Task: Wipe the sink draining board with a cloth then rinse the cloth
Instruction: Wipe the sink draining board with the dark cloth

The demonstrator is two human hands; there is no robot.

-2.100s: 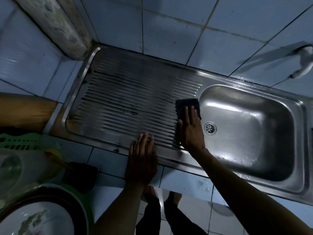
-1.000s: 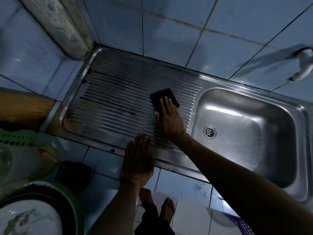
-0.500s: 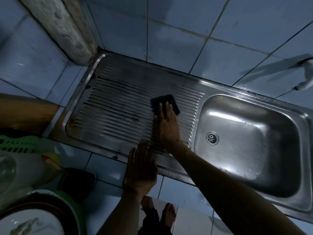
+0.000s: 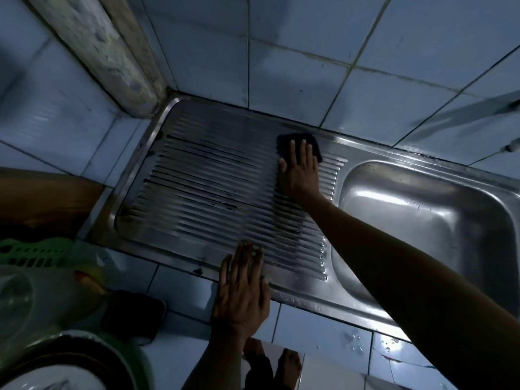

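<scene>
Under the right hand (image 4: 299, 171) (fingers flat) lies the cloth (image 4: 284, 140).

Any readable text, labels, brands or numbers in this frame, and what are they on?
None readable. The draining board, sink basin, dark cloth under the right hand and wall tiles show no lettering. The plate at lower left bears a blurred pattern, not legible text.

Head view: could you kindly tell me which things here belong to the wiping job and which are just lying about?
Part of the job:
- dark square cloth, pressed flat by the right hand
- ribbed stainless steel draining board
- steel sink basin, for rinsing
- left hand, resting on the board's front edge

Lying about:
- green plastic basket
- white bowl
- small dark block on the tiles
</scene>
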